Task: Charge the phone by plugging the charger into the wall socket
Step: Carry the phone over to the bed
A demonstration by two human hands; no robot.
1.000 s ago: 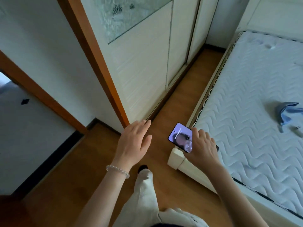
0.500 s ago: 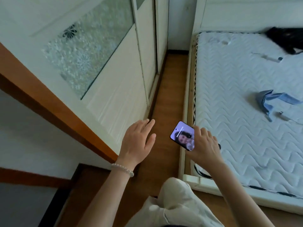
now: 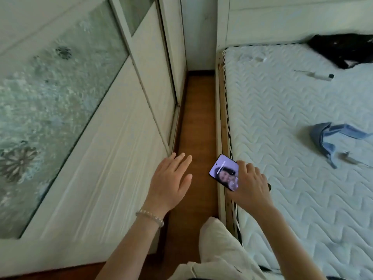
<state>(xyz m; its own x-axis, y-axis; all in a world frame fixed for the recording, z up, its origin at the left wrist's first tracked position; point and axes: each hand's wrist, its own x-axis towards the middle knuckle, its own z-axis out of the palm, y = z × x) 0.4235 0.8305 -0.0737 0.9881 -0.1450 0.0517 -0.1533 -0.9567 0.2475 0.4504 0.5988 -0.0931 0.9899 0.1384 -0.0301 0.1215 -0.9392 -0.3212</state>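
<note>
Two big masses flank wooden floor strip [image 3: 196,126]: white wardrobe [image 3: 113,150] left, bed mattress [image 3: 282,126] right. Left hand [image 3: 169,182] empty, fingers spread flat over floor. Right hand [image 3: 252,186] fingers clasp lit phone [image 3: 224,171] above bed edge.

The phone [image 3: 224,172], screen lit and tilted, hangs above the bed's edge.

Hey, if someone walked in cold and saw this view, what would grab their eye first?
Probably the lit phone, held in the right hand at the near edge of the white quilted mattress. Next, the open, empty left hand over the narrow wooden floor, beside the frosted-glass wardrobe door. A blue cloth lies on the mattress.
</note>
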